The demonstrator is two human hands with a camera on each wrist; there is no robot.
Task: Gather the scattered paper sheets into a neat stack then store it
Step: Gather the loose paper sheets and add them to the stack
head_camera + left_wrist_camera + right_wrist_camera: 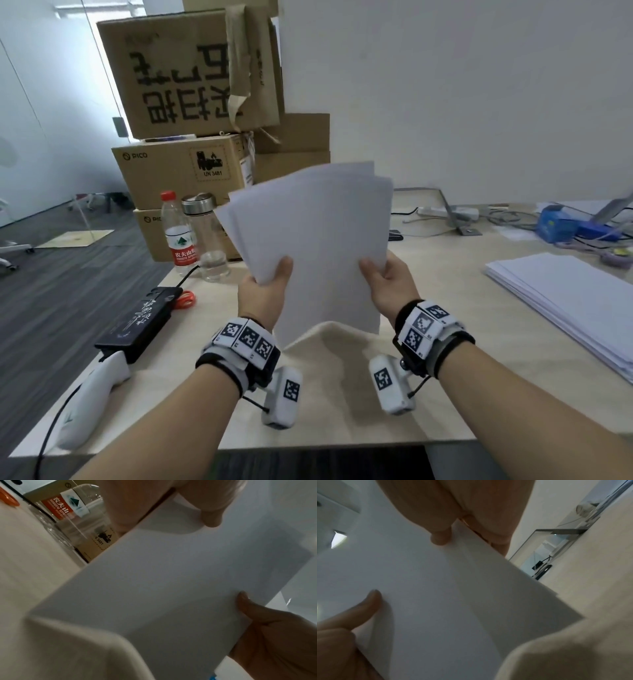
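White paper sheets point(310, 240), loosely fanned with uneven top edges, are held up above the pale wooden tabletop point(342, 394), tilted away from the person. The left hand point(263, 291) grasps their left edge, thumb on the near face; the right hand point(388, 282) grasps the right edge likewise. Both wrist views show a thumb point(212, 519) pressed onto the paper near its edge. A separate stack of white paper point(568, 301) lies on the tabletop well to the right. A red-capped clear plastic water bottle point(180, 236) stands at the far left, beside brown cardboard boxes point(191, 78).
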